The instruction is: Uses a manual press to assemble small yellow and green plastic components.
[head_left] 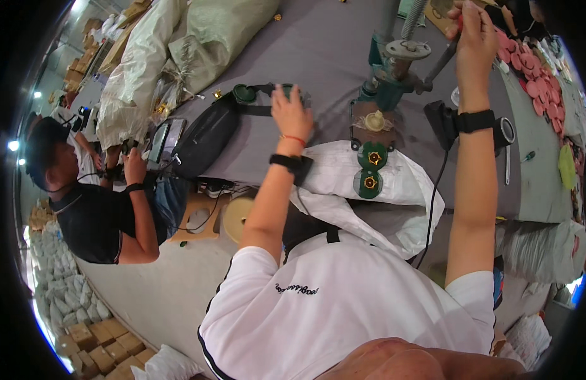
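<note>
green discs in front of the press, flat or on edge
Flat: both discs show their round faces, with gold pieces at their centres.

In front of you, the grey table [331, 63] is carrying a green press [389, 95], standing right of centre. At the near edge, a white sheet [324, 158] is lying partly on the table and hanging over; two green discs [371, 170] are resting on it. To your left, a black bag [207, 136] is lying near a phone [174, 134]; pale sacks [220, 31] are occupying the far left.
</note>
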The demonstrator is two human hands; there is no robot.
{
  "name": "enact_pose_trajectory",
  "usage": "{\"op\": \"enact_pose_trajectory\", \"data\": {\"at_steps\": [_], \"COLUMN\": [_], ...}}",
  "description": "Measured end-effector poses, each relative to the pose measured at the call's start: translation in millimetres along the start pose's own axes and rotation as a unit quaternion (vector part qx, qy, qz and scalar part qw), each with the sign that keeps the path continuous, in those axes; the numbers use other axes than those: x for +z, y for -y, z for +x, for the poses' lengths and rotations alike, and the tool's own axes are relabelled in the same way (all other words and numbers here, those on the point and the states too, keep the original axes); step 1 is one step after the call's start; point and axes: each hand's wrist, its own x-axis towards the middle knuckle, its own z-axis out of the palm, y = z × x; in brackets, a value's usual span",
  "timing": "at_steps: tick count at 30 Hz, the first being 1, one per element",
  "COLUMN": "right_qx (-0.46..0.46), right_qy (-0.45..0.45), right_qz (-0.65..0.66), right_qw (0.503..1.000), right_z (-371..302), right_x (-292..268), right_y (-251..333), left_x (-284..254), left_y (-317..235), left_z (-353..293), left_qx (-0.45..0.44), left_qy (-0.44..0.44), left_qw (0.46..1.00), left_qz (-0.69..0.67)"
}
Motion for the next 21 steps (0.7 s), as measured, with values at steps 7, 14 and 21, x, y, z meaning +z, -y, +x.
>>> {"op": "enact_pose_trajectory", "data": {"at_steps": [7, 14, 21], "right_qx": [-0.012, -0.022, -0.013], "right_qy": [-0.019, 0.018, 0.018], "right_qz": [-0.064, -0.028, -0.048], "right_qw": [0.998, 0.999, 0.999], "right_z": [2.3, 2.1, 1.2], "right_x": [-8.8, -6.1, -8.5], "right_y": [-9.4, -8.1, -8.3], "left_x": [15.8, 28.4, 31.6], "left_y": [21.3, -62.4, -97.6], "left_z": [23.2, -39.5, -38.1], "left_qx": [-0.095, -0.193, 0.028], "left_qy": [0.065, 0.327, 0.289], "left_qw": [0.97, 0.726, 0.903], "left_qz": [-0.212, -0.573, -0.316]}}
